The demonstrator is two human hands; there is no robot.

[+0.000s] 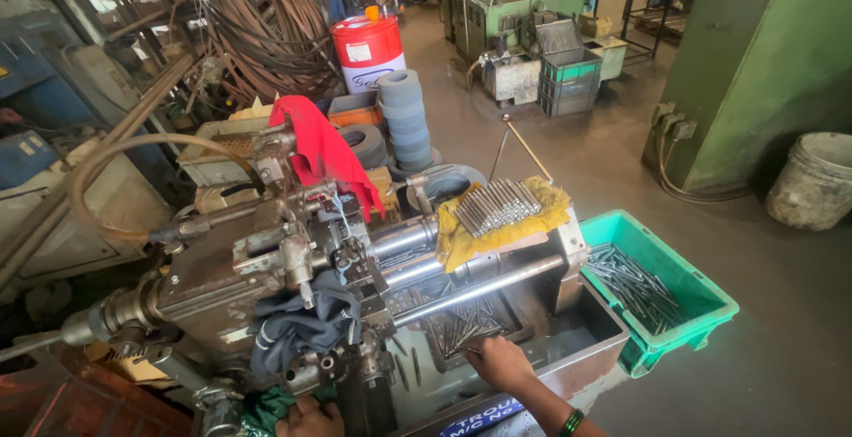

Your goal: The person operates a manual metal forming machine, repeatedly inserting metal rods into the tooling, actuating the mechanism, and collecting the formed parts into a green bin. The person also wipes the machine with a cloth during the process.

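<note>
Right hand [499, 362] closed around thin metal rods [461, 326] in the machine's tray [568, 348], at 6 o'clock. Left hand [309, 419] at 7 o'clock, on green cloth [266, 406]; grip impossible to tell. More rods in green crate [688, 313], 4 o'clock.

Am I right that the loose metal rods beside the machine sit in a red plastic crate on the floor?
Not quite: the crate is green, not red, as the head view shows. It does sit on the floor beside the machine, with loose metal rods inside.
</note>
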